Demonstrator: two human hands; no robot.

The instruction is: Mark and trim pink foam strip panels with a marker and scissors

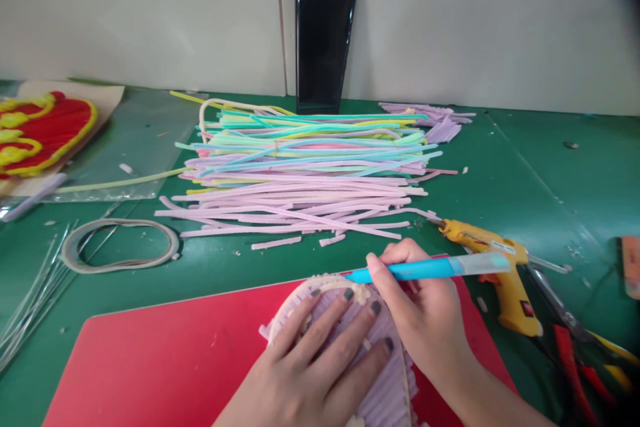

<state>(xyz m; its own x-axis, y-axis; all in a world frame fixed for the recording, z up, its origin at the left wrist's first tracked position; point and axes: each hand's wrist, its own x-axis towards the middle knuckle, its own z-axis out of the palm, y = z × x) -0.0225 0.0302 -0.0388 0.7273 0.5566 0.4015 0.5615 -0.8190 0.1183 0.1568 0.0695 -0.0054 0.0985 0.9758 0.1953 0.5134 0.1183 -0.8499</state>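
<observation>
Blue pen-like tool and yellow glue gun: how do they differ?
The blue pen-like tool is held in the right hand, while the yellow glue gun lies on the green table. The tool is slim and straight; the glue gun is bulkier, with an angled handle. Both tips point leftward.

Blue pen-like tool (425,269) — tip leftward, at upper edge of ribbed lilac piece (384,388)

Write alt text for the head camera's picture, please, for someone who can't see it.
A person's left hand lies spread on a lilac craft piece on a red mat, while the right hand holds a blue pen-like tool at its top edge. Beyond lie pastel strips; a black phone leans against the wall.
</observation>
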